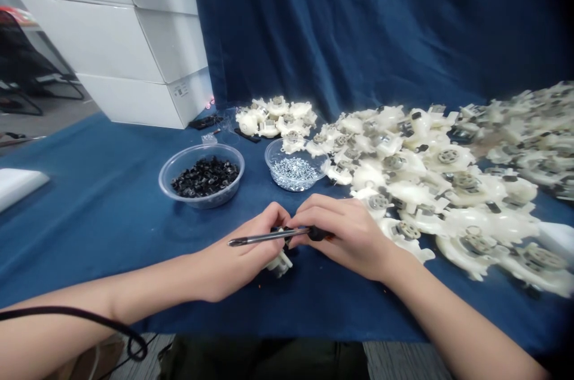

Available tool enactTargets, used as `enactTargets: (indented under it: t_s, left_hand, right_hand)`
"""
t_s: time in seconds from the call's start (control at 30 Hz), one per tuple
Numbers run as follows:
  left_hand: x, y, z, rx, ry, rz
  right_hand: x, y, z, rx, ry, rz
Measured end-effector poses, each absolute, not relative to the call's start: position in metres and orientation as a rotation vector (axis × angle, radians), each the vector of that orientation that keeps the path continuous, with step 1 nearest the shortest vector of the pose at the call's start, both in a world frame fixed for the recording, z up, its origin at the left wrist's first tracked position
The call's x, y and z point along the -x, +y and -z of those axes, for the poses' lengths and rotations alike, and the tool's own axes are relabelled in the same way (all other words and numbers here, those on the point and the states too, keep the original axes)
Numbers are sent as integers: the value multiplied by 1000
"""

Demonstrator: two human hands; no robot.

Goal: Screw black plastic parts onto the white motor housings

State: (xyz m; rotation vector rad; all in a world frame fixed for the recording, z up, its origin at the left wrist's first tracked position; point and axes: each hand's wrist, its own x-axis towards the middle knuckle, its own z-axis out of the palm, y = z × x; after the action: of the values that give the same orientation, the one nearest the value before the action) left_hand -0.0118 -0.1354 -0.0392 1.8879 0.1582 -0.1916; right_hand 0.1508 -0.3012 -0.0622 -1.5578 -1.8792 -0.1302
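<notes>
My right hand (343, 233) is closed around a screwdriver (269, 236), whose metal shaft points left across the front of my left hand (244, 254). Its dark handle is mostly hidden in the right palm. The left hand is closed on a small white plastic part (281, 264), which shows below the fingers. At the meeting fingertips there is something dark and small, too covered to make out. Both hands are close together above the front of the blue cloth, nearly touching.
A clear bowl of small black parts (201, 179) stands left of centre, and a bowl of silver screws (296, 173) beside it. Many white plastic housings (448, 188) are heaped at the right. White boxes (147, 63) are stacked at the back left. A black cable (81, 312) crosses the left forearm.
</notes>
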Motion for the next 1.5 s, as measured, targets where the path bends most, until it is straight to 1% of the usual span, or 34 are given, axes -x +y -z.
enactTargets:
  t_s: [0.2,0.3,0.4,0.6,0.73,0.97,1.23,1.5]
  left_hand:
    - [11,-137,39,-1901,200,179]
    - [10,-134,42,-1909,201,206]
    - [11,-130,45,-1930,99,196]
    - [11,-127,45,-1945,6,204]
    - [8,-128,45,-1922,33,235]
    - [4,-129,55,-1857,39,161]
    - [3,-126,49,-1891,-4,201]
    - [1,-127,61,-1897,33,117]
  right_hand:
    - [-150,-302,60,1585,-1870,58]
    - [-150,-302,60,1584,-1894,117]
    - [-150,-303,60,1594,-1921,174]
    - [-149,-304,60,1606,-1949,218]
    - [-149,-304,59,1601,-1947,199]
    - [-149,-302,59,1596,-1940,161]
    - [-149,-302,60,1603,-1939,167]
    - [-148,-301,59,1612,-1902,114]
